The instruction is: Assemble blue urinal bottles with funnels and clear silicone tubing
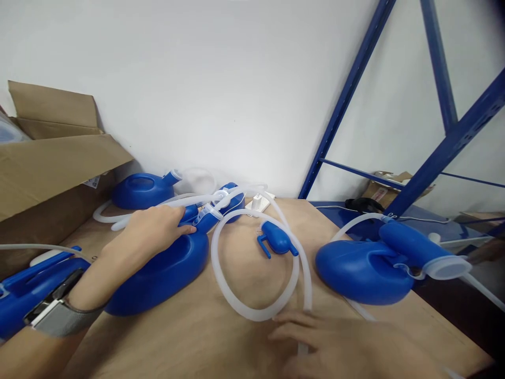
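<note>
My left hand (158, 229), with a watch on its wrist, is closed at the top of a blue plastic urinal bottle (173, 271), beside its neck and clear collar (209, 211). The forearm hides part of the bottle. A translucent hose (236, 305) loops over the tabletop to the right of this bottle. My right hand (311, 337) is low in front, blurred, its fingers stretched and apart across the hose's straight end; whether they touch it I cannot tell. Inside the loop lies a small blue spouted piece (277, 239).
Another blue bottle (363, 271) with its hose stands at the right, one (140, 192) at the back left, and part of one (31, 295) at the left edge. An open cardboard box (59, 168) stands left. Blue shelving (343, 100) rises behind the table's right side.
</note>
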Motion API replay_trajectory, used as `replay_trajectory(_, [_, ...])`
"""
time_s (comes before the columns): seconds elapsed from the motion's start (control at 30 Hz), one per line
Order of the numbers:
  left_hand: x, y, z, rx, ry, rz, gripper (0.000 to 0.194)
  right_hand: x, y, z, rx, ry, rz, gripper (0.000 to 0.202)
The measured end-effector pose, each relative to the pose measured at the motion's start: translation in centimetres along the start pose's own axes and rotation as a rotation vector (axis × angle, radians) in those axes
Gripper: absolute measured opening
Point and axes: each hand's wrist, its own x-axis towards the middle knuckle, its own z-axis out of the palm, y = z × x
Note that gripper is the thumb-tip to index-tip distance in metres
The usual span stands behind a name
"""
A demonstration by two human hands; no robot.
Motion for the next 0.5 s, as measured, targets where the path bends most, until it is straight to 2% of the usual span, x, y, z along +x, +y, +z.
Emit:
replay_trajectory(0.1, [-0.7,1.6,-0.6,0.129,0.123,0.013,0.028,-0.3,-1.1,2.4,0.014,0.047,0.124,0.027])
replay_trajectory(0.17, [-1.2,3.3,-1.1,0.183,0.234,0.052,0.020,-0.2,-1.3,3.5,0.028,0.070,0.125,0.023])
replay_trajectory(0.23, [-1.4,5.6,-1.2,0.186,0.324,0.165,0.025,-0.2,-1.2,3.5,0.048,0.084,0.085,0.023])
replay_trajectory(0.3, [-1.3,8.1,-0.7,0.136,0.296,0.354,0.029,-0.5,-0.6,2.5,0.044,0.145,0.100,0.026])
replay_trajectory(0.37, [-0.8,10.8,0.6,0.056,0.218,0.498,0.030,-0.6,0.5,1.2,0.010,0.308,0.151,0.032])
replay_trajectory(0.5, [1.8,15.8,3.7,-0.079,0.207,0.596,0.033,0.7,3.8,-0.6,-0.006,0.820,0.098,0.049])
